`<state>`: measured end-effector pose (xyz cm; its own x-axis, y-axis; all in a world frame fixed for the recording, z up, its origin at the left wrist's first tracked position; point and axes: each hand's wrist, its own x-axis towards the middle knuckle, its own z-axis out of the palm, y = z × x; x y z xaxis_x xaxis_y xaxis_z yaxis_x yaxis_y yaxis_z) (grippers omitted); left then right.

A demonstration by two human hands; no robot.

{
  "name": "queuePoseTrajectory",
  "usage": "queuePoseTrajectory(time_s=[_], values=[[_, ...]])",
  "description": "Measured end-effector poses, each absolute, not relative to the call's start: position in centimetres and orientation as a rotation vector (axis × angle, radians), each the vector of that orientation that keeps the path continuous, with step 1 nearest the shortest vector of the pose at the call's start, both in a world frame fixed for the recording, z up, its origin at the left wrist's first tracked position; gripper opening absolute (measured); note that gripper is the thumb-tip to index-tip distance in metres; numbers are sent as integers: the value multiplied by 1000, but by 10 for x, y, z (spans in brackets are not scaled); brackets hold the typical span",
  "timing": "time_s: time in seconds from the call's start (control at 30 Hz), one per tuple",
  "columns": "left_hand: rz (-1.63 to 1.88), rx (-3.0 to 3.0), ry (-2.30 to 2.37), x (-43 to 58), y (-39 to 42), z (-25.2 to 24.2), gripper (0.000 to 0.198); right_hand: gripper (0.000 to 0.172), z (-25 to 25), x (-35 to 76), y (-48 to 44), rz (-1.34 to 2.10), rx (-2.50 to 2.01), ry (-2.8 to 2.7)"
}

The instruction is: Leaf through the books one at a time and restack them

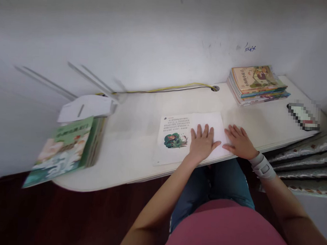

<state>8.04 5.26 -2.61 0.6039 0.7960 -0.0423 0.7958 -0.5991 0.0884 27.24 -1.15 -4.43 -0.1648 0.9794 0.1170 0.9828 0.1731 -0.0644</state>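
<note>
An open book (175, 156) lies on the white desk in front of me. Its left page carries printed text and a green picture, while the right page looks blank. My left hand (203, 142) rests flat across the middle and right page, fingers spread. At the book's right edge lies my right hand (239, 142), palm down with its fingers stretched out; whether it touches the page or only the desk I cannot tell. A pale band is wrapped round the right wrist. Neither hand grips anything.
A stack of books (257, 81) stands at the back right, near a blurred-out phone-like object (303, 117). More books (66, 146) are piled at the left, overhanging the desk (130, 135), before a white router (86, 107) with antennas. Cables (165, 89) run along the wall into a hole.
</note>
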Motion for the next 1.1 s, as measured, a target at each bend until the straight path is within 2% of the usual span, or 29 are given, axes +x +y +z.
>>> queuePoseTrajectory(time_s=[0.13,0.23,0.33,0.43,0.6,0.8,1.1], values=[[79,2669,1231,85,53,-21,71,71,-46,276,-11,-14,-1931,-2307],[324,2608,1107,63,59,-21,65,70,-43,281,-11,43,-1954,-2321],[602,2497,1325,18,70,-29,59,64,-34,280,-10,45,-1952,-2362],[706,2325,1632,-31,82,-39,59,52,-22,264,-9,-37,-1851,-2424],[816,2051,1612,-71,82,-43,62,50,-19,221,-10,-83,-1663,-2485],[725,2049,1596,-78,74,-44,69,59,-36,198,-9,-130,-1793,-2378],[549,2268,1723,-77,63,-49,64,63,-33,199,-14,-153,-1883,-2363]])
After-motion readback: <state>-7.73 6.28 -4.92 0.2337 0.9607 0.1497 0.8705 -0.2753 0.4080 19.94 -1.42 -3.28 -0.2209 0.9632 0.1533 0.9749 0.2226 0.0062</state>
